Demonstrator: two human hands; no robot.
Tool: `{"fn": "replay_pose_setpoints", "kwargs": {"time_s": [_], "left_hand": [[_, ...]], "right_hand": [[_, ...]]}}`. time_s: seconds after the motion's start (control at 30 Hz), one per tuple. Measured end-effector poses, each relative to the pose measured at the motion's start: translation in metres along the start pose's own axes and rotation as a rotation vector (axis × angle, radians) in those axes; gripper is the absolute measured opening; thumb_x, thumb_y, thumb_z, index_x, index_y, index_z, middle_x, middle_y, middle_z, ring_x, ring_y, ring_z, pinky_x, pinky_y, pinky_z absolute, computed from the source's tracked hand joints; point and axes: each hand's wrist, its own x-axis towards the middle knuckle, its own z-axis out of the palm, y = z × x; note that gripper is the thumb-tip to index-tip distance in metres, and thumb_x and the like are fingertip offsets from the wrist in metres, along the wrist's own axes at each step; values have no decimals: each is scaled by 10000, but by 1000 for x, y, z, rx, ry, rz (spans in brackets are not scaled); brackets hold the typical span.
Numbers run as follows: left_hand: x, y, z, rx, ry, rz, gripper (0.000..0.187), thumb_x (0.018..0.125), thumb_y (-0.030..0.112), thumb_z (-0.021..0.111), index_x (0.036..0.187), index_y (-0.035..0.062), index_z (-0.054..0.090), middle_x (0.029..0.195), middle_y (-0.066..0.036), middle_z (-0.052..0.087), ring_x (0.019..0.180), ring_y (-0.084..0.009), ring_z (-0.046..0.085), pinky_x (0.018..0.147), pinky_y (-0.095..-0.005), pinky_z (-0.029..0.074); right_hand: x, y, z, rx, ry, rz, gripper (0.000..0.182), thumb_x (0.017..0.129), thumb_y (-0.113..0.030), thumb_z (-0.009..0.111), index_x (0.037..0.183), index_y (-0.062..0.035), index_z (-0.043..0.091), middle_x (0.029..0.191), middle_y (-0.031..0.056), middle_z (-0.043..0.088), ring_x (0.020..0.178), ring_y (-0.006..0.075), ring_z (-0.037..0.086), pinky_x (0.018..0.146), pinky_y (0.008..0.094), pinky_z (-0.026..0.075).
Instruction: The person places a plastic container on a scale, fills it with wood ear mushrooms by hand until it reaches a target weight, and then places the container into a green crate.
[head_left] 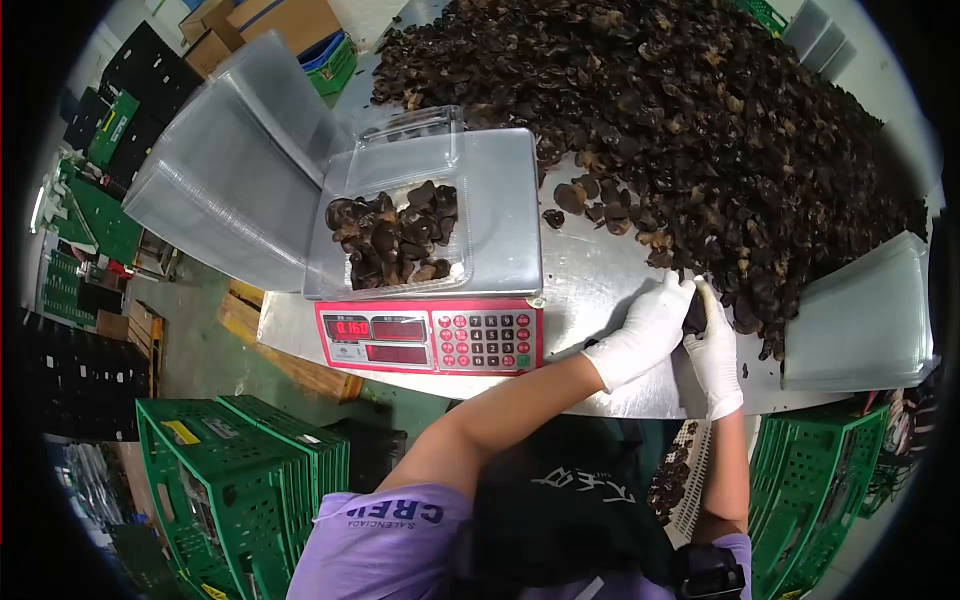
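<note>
My left hand (648, 332), in a white glove, is at the near edge of a large pile of dark wood-ear mushrooms (690, 110). Beside it, my right hand (711, 345), also gloved, has its fingers curled round a dark mushroom piece (694, 314). The fingertips of both hands nearly meet there; what the left fingers hold is hidden. Left of my hands, a clear plastic tray (462, 240) with mushrooms in it rests on a scale (505, 215) with a red panel and a lit display. Its lid stands open at the back.
Tall stacks of clear containers (225, 170) stand left of the scale, and another stack (858, 320) is at the table's right. Green crates (235, 480) are below on the left, more (815, 480) on the right. A white basket (690, 490) with mushroom bits is below my hands.
</note>
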Motion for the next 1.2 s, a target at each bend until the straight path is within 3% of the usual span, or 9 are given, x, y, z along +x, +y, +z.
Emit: {"fn": "replay_pose_setpoints", "kwargs": {"time_s": [0.2,0.37,0.5,0.6,0.7,0.83,0.87,0.97,1.2], "left_hand": [[-17,-10,-42,337,83,57,327,736,77,676,1042,35,567,977,-147,537,870,-300,634,735,-369,549],[-60,-5,-152,89,293,-25,358,709,-8,669,1043,38,547,990,-142,518,885,-327,624,718,-398,540],[-105,-43,-251,140,737,114,483,642,-75,653,1108,44,602,997,-116,579,909,-264,626,798,-338,523],[-132,-76,-287,173,815,-188,427,719,-78,636,1130,27,585,1009,-83,562,916,-203,625,839,-302,512],[-144,-111,-286,84,695,-249,479,728,-11,679,1190,40,562,1063,-142,523,972,-296,603,864,-355,496],[-155,-112,-283,21,672,-278,673,768,125,732,1379,27,469,1240,-151,521,1223,-299,495,1061,-382,398],[-157,-115,-283,22,672,-281,673,768,125,732,1379,27,469,1240,-151,521,1223,-299,495,1061,-382,398],[-159,-125,-285,25,669,-256,720,789,163,747,1420,24,430,1315,-163,506,1259,-305,478,1072,-375,390],[-148,-128,-282,-146,767,-194,404,936,127,600,1305,-22,534,1254,-180,553,1168,-283,554,1024,-362,422]], "right_hand": [[20,-29,1,-244,76,-114,449,666,60,674,1079,-117,655,988,133,642,845,350,657,737,405,528],[34,-55,1,-198,84,-125,488,668,127,620,1113,-71,656,1035,142,646,911,328,655,809,345,511],[52,-105,-5,132,19,-164,519,682,176,524,1151,-9,646,1073,139,655,964,258,660,883,269,483],[62,-172,0,428,11,-320,463,734,145,491,1140,-9,652,1026,125,638,903,213,654,811,279,499],[70,-234,28,741,-48,-355,436,748,117,495,1133,-24,645,1020,123,626,901,215,651,811,297,517],[78,-273,69,270,-81,-625,466,753,4,605,1213,-73,597,1045,145,603,911,303,631,795,363,518],[76,-277,74,164,-151,-621,525,764,-47,639,1281,-118,583,1198,129,595,1036,331,605,893,390,499],[67,-286,70,76,-85,-679,598,738,-114,710,1316,-108,559,1124,116,595,1021,285,598,876,399,465],[75,-289,69,214,12,-767,373,751,-180,739,1114,-127,675,1092,66,617,1028,250,580,879,373,442]]}}
